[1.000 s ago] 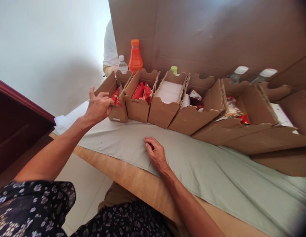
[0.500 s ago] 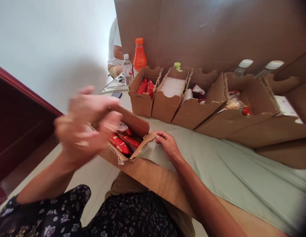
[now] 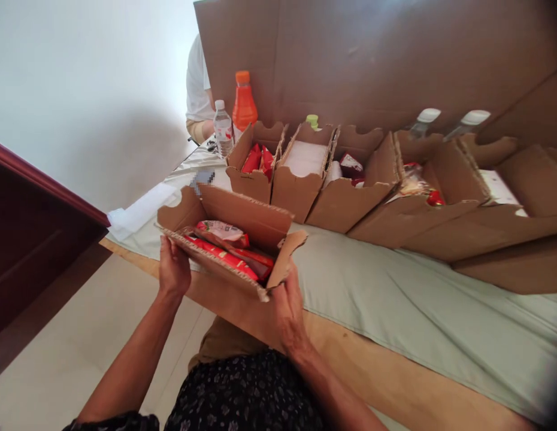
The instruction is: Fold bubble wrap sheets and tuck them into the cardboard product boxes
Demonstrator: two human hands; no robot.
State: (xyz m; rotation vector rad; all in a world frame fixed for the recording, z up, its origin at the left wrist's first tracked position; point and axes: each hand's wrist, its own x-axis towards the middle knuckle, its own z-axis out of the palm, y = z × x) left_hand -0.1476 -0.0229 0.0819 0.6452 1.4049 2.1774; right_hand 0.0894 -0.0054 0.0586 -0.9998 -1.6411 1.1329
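Between my two hands is an open cardboard box (image 3: 247, 203), tilted a little, at the front edge of the table. Several red snack packets (image 3: 229, 257) lie inside it, one with a pale, printed side showing. My left hand (image 3: 173, 269) grips the box's near left corner, its fingertips partly hidden by the cardboard. At the right end my right hand (image 3: 288, 305) holds the box by its end wall, with some fingers out of sight behind it.
A row of cardboard boxes (image 3: 332, 200) stands along a tall cardboard panel (image 3: 350, 66). An orange bottle (image 3: 245, 105) and a clear water bottle (image 3: 223, 130) are at the far left, near a seated person (image 3: 198, 84). White plastic wrap (image 3: 144, 209) lies on the green cloth (image 3: 372, 275).
My left hand has come down from above the box to its left corner. My right hand has closed on the right end, and the box has turned and lifted slightly.
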